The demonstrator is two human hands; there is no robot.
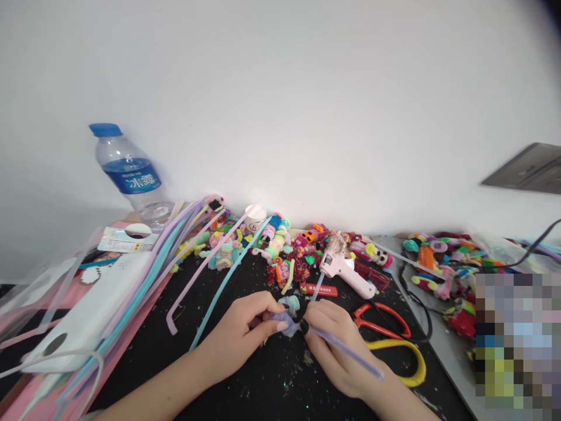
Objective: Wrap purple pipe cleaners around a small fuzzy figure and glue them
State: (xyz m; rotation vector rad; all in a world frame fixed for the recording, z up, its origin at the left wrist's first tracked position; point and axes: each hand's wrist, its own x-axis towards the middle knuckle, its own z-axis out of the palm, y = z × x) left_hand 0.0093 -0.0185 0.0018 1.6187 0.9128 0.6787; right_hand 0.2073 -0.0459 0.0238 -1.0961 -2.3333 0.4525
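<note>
My left hand (245, 327) pinches a small coiled pipe-cleaner figure, purple with a pale teal coil (291, 303) on top, above the middle of the black mat. Close beside it, my right hand (328, 342) grips a purple pipe cleaner (353, 352) between thumb and fingers. The strip's loose end sticks out to the lower right over that hand, and its other end runs to the figure. Just beyond my right hand lies a pink glue gun (350, 275) with a glue stick protruding. Red (385, 318) and yellow loop handles (414, 362) rest to its right; their working ends are hidden.
Finished pipe-cleaner figures (225, 248) crowd the mat's back edge, with more heaped at right (433, 257). Pastel pipe cleaners (153, 280) lie bundled over a white power bank-like slab (87, 318) at left. A water bottle (131, 175) leans by the wall. A black cable (416, 301) crosses the right side.
</note>
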